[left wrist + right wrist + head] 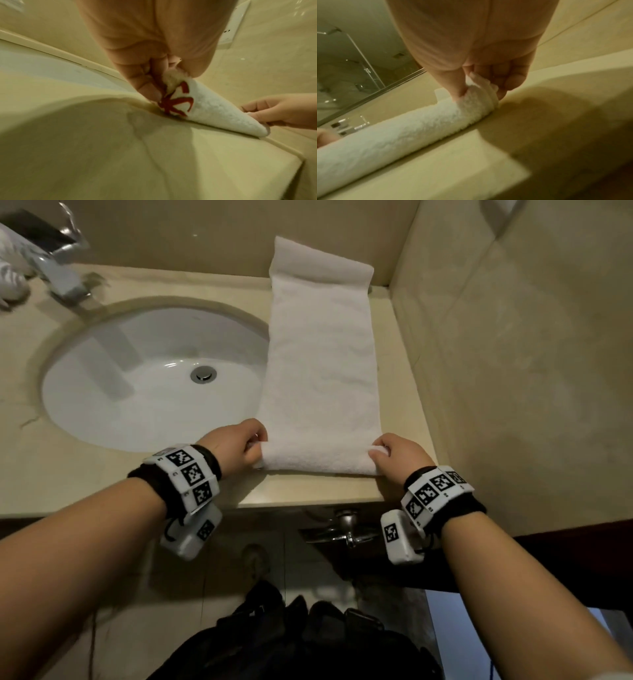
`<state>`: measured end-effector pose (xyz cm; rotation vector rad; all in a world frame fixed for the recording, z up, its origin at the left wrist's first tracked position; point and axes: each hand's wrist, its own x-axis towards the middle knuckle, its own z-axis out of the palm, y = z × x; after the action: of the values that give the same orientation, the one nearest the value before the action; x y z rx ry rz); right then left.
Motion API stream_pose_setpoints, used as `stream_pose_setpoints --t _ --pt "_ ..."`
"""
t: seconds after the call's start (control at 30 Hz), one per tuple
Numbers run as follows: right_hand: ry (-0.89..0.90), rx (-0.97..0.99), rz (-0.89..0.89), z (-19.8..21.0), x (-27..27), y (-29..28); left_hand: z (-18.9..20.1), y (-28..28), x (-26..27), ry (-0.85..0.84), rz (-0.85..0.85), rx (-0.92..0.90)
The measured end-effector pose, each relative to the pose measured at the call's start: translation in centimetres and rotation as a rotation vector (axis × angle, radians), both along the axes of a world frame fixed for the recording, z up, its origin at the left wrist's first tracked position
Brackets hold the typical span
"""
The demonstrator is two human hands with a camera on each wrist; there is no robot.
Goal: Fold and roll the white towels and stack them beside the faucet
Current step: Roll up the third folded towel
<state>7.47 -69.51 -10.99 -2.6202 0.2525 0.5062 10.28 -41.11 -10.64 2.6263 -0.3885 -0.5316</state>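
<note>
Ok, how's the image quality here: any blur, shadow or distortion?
Head view: dim warm light, wide-angle bending of the counter, white towel nearly blown out. Left wrist view: hand shadow on the counter, strong curvature. Right wrist view: soft, slightly motion-blurred, shadow beside the right hand.

Beige stone counter [394, 494] with a sunken white basin [102, 392] (faucet [65, 282] behind), long folded white towel [322, 364] beside.
</note>
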Motion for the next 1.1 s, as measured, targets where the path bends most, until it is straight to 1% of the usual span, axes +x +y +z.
stream_pose_setpoints --t 0.07,0.13,0.17,0.2,0.23,0.3,0.37,0.43,0.47,0.53,0.6,0.63,0.67,0.7,0.77,0.83,0.87,0.9,0.97,1.03,1.07,1.1 --pt "-0.013 -0.104 0.002 0.0 0.6 0.2 -0.2 -0.4 1.4 0.036 0.000 0.020" --pt "-0.142 -0.289 0.089 0.3 0.4 0.5 -0.3 -0.8 2.3 0.051 0.014 0.018" --pt "-0.230 -0.329 0.138 0.2 0.4 0.6 -0.4 -1.0 2.8 0.059 0.018 0.013" --pt "-0.292 -0.301 0.190 0.2 0.2 0.9 -0.4 -1.1 3.1 0.072 0.021 0.010" --pt "-0.311 -0.234 0.256 0.2 0.1 1.1 -0.5 -1.1 3.6 0.093 0.021 0.003" --pt "-0.285 -0.118 0.415 0.0 -0.3 1.4 -0.5 -1.1 4.0 0.130 0.024 -0.024" --pt "-0.220 -0.113 0.510 0.0 -0.5 1.3 -0.5 -0.7 4.3 0.151 0.024 -0.080" --pt "-0.186 -0.174 0.544 -0.1 -0.4 1.1 -0.4 0.0 4.1 0.200 0.008 -0.159" --pt "-0.205 -0.200 0.545 -0.1 -0.4 1.2 -0.2 0.4 3.9 0.234 -0.040 -0.176" --pt "-0.267 -0.229 0.540 -0.2 -0.1 1.4 0.0 0.9 3.2 0.254 -0.201 -0.127" --pt "-0.294 -0.235 0.535 -0.1 0.3 1.6 -0.1 1.2 2.6 0.140 -0.343 -0.031" --pt "-0.298 -0.237 0.538 0.0 0.4 1.5 -0.1 1.3 2.5 0.073 -0.360 -0.019" --pt "-0.300 -0.239 0.543 0.0 0.6 1.5 -0.1 1.4 2.4 0.041 -0.333 -0.033" --pt "-0.294 -0.241 0.542 0.2 0.8 1.4 0.0 1.4 2.4 0.060 -0.263 -0.072" --pt "-0.261 -0.211 0.506 0.4 1.2 1.3 0.3 1.5 2.7 0.217 -0.049 -0.206" --pt "-0.211 -0.115 0.406 0.6 1.7 1.2 0.1 1.4 3.0 0.381 0.145 -0.349" --pt "-0.168 -0.079 0.354 0.7 2.1 1.3 0.0 1.1 3.2 0.417 0.213 -0.376" --pt "-0.113 -0.064 0.312 0.8 2.6 1.3 0.0 0.9 3.2 0.413 0.254 -0.364" --pt "-0.004 -0.069 0.251 0.8 3.8 1.5 0.0 0.5 3.6 0.329 0.252 -0.210" --pt "0.040 -0.088 0.198 0.9 4.6 1.9 0.0 0.3 3.8 0.179 0.185 -0.043" --pt "0.010 -0.134 0.191 1.0 4.8 2.1 0.2 0.1 3.8 0.084 0.146 -0.011" --pt "-0.057 -0.216 0.205 1.0 4.8 2.3 0.3 -0.1 3.9 -0.025 0.086 -0.021"
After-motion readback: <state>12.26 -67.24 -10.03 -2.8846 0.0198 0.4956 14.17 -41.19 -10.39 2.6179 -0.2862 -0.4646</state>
